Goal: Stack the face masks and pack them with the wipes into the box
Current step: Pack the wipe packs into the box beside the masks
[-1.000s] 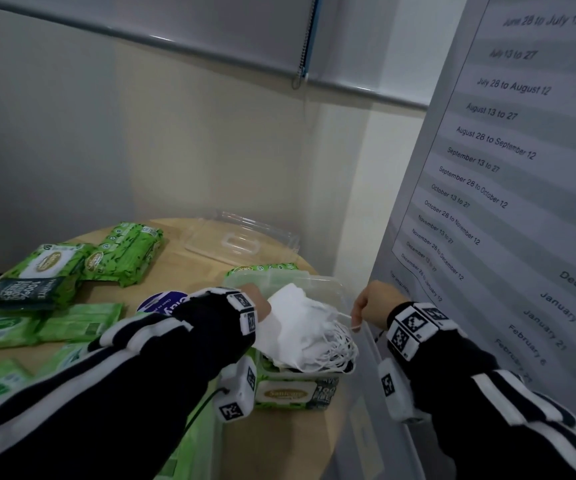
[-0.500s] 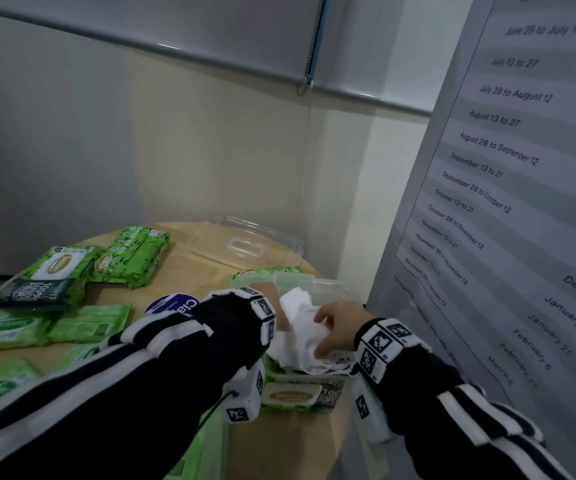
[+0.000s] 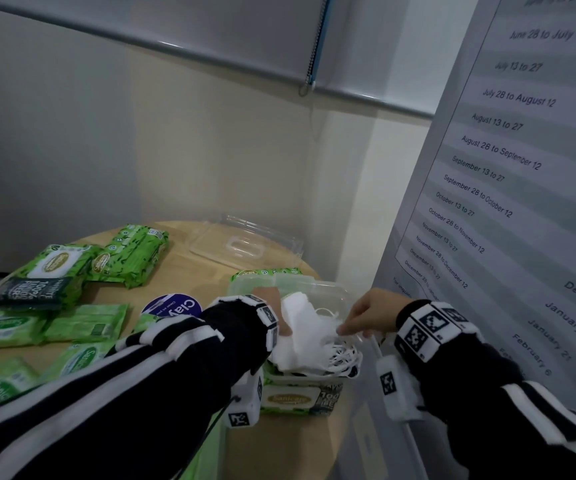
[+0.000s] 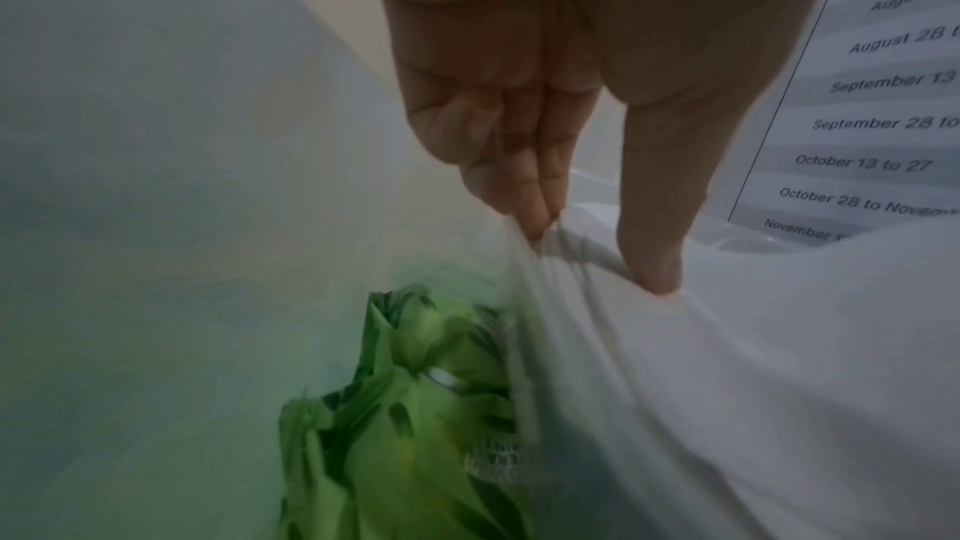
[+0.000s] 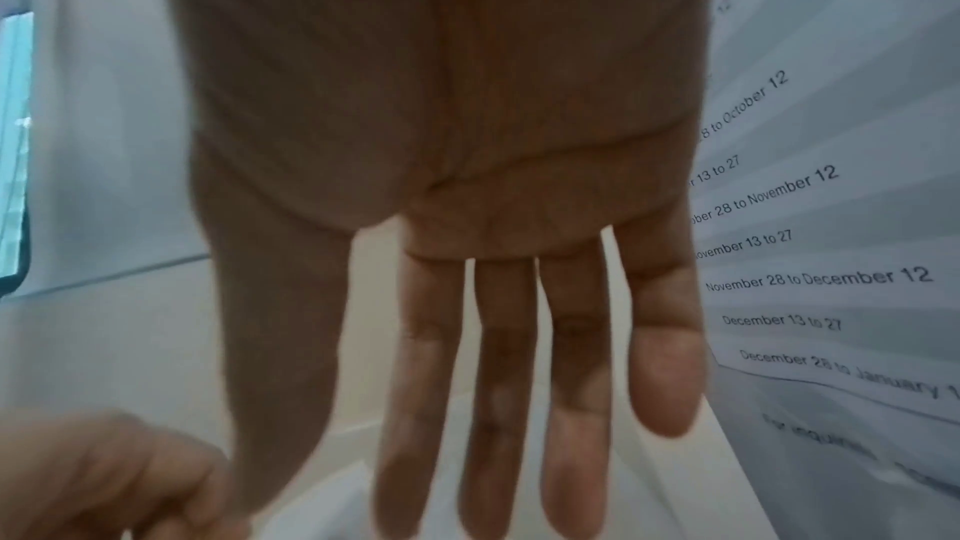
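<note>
Green wipes packs (image 3: 51,271) are being left scattered over the left part of the round wooden surface (image 3: 189,271), two stacked pairs toward the back and flatter packs nearer the front edge, with a round purple label (image 3: 172,305) lying just right of them. Farther back, the clear lid (image 3: 245,242) is being kept flat on the surface, apart from the box. At the right edge of the surface, the clear box (image 3: 328,289) is being filled: a wipes pack (image 3: 300,398) is seen through its near wall, and the white face masks (image 3: 309,336) are being held in a stack on top, their ear loops bunched at the right end. The stack is being pinched along its left edge by the left hand (image 3: 272,306), fingers and thumb curled into the fabric in the left wrist view (image 4: 545,97). The right hand (image 3: 369,315) is being held open, fingers straight, fingertips touching the masks' right side. A dated wall chart (image 3: 521,150) is being shown at far right.
</note>
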A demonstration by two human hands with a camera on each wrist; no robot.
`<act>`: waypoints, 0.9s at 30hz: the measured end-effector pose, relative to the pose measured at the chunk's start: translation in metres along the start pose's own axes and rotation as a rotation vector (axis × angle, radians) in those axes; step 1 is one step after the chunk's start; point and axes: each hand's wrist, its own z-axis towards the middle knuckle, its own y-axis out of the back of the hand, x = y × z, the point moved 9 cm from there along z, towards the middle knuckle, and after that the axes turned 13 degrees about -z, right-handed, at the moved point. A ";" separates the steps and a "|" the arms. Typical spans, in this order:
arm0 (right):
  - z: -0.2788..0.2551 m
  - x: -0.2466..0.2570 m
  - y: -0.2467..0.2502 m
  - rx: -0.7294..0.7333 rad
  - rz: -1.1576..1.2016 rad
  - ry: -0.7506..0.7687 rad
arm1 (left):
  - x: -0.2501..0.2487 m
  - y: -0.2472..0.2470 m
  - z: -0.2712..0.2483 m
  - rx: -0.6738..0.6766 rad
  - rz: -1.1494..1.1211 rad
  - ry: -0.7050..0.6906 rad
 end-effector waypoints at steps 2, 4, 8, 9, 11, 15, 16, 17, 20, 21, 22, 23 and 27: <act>0.004 0.001 0.010 -0.090 0.037 -0.008 | -0.001 0.002 0.001 -0.009 -0.016 -0.006; 0.008 0.007 0.023 -0.246 0.035 -0.016 | -0.002 0.007 0.002 -0.051 -0.047 -0.001; 0.026 0.025 0.013 -0.278 -0.015 -0.007 | -0.011 0.009 0.002 -0.067 -0.089 -0.064; 0.031 0.029 0.006 -0.240 -0.046 -0.011 | -0.014 0.003 0.003 -0.025 -0.087 -0.086; 0.040 0.033 -0.009 -0.157 -0.110 -0.015 | -0.017 -0.008 0.000 0.037 -0.044 -0.081; 0.045 0.031 -0.015 -0.188 -0.012 -0.011 | -0.018 -0.016 0.005 0.081 0.023 -0.086; 0.044 0.029 -0.012 -0.224 0.049 -0.008 | -0.018 -0.019 0.005 0.116 0.038 -0.092; 0.042 0.026 -0.008 -0.254 0.105 -0.005 | -0.017 -0.021 0.007 0.150 0.052 -0.090; 0.037 0.017 0.002 -0.275 0.186 0.010 | -0.013 -0.022 0.009 0.144 0.086 -0.095; 0.036 0.013 0.004 -0.270 0.195 0.014 | -0.013 -0.022 0.009 0.141 0.100 -0.096; 0.035 0.010 0.004 -0.264 0.209 0.018 | -0.014 -0.021 0.009 0.123 0.095 -0.109; 0.033 0.007 0.004 -0.262 0.224 0.019 | -0.017 -0.018 0.007 0.095 0.078 -0.130; 0.024 0.001 0.004 -0.244 0.192 0.034 | -0.021 0.020 -0.001 -0.033 -0.226 -0.218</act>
